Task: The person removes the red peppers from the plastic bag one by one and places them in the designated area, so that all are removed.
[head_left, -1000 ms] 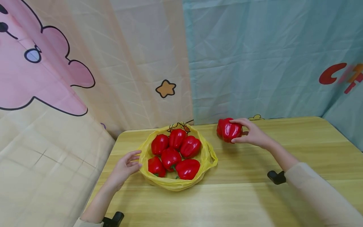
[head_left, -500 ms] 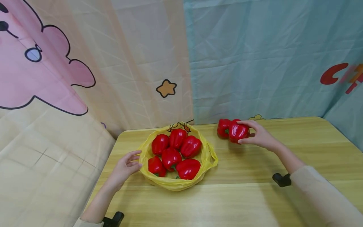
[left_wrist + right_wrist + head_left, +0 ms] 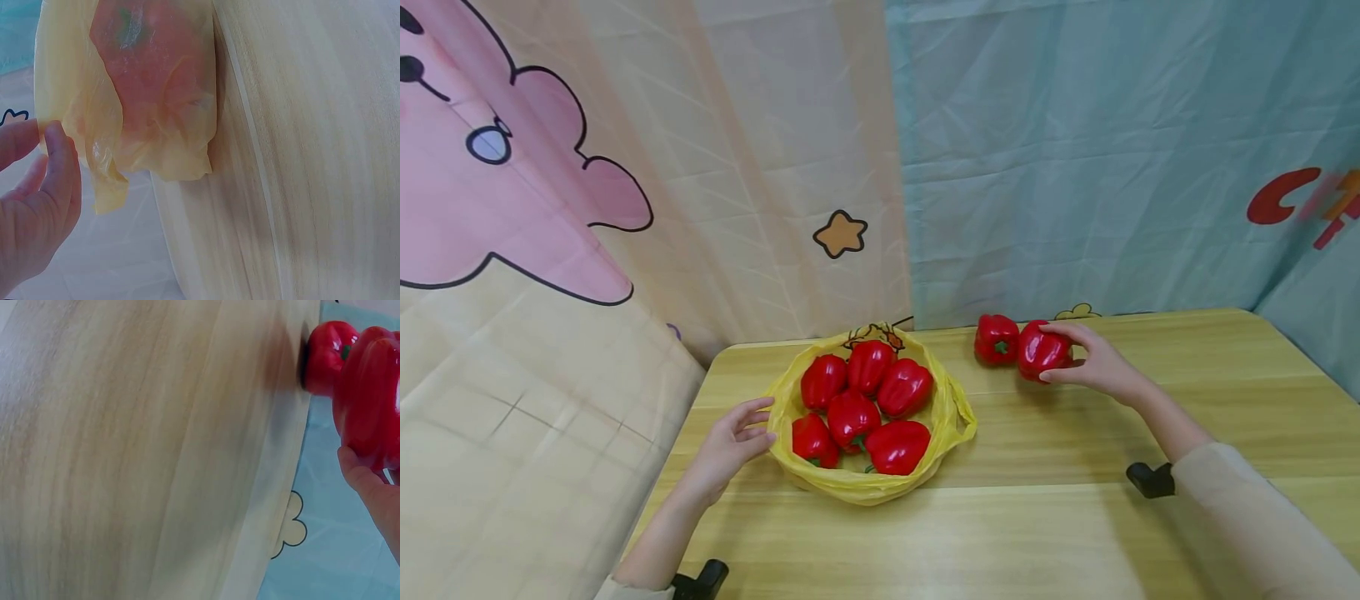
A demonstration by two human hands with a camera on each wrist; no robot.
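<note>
At the back of the table, my right hand [image 3: 1093, 364] grips a red bell pepper [image 3: 1041, 350] between thumb and fingers. A second red bell pepper [image 3: 996, 339], its green stem facing me, sits just left of it. In the right wrist view the held bell pepper [image 3: 372, 400] partly covers the other one [image 3: 328, 356]. My left hand [image 3: 730, 446] pinches the left rim of a yellow plastic bag [image 3: 865, 492], which stands wide with several red bell peppers [image 3: 852, 419] inside. Through the bag's thin wall [image 3: 169, 144], the left wrist view shows a pepper's red.
The wooden table [image 3: 1000, 533] reaches back to a printed curtain [image 3: 1075, 167]. The bag's handle loop [image 3: 961, 417] sticks out on its right side. Black wrist mounts [image 3: 1150, 481] are worn on both arms.
My right hand has carried its bell pepper a short way right, uncovering the other pepper behind it. The left hand and the bag have stayed put.
</note>
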